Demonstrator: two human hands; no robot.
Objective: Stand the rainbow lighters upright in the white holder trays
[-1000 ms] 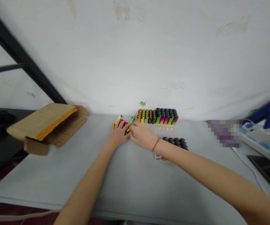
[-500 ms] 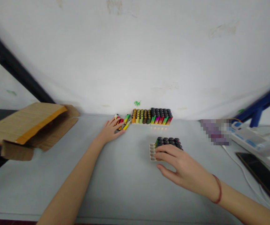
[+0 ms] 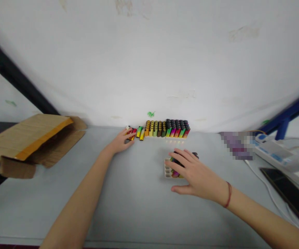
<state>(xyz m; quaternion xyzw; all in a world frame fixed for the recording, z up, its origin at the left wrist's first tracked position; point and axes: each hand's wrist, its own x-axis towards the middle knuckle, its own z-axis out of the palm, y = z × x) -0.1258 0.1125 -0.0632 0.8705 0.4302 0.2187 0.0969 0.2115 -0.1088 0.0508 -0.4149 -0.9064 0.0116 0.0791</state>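
Note:
My left hand (image 3: 122, 140) lies over several loose lighters near the wall, its fingers stretched out and touching a red one (image 3: 133, 133). Two green-and-yellow lighters (image 3: 140, 133) lie just right of its fingertips. My right hand (image 3: 195, 171) is open, fingers spread across the tops of lighters standing in a white tray (image 3: 167, 172). The tray's left column shows bare round slots. Part of the tray and most of its lighters are hidden beneath this hand.
Against the wall stand a block of gold-topped lighters (image 3: 155, 128) and a block of black-topped lighters (image 3: 178, 128). An opened cardboard box (image 3: 32, 138) sits on the left. To the right are a black phone (image 3: 287, 193), a power strip (image 3: 276, 155) and white cables.
My left hand has drawn slightly left, and the two green-and-yellow lighters now lie side by side. The right hand has shifted left and spread its fingers over the tray.

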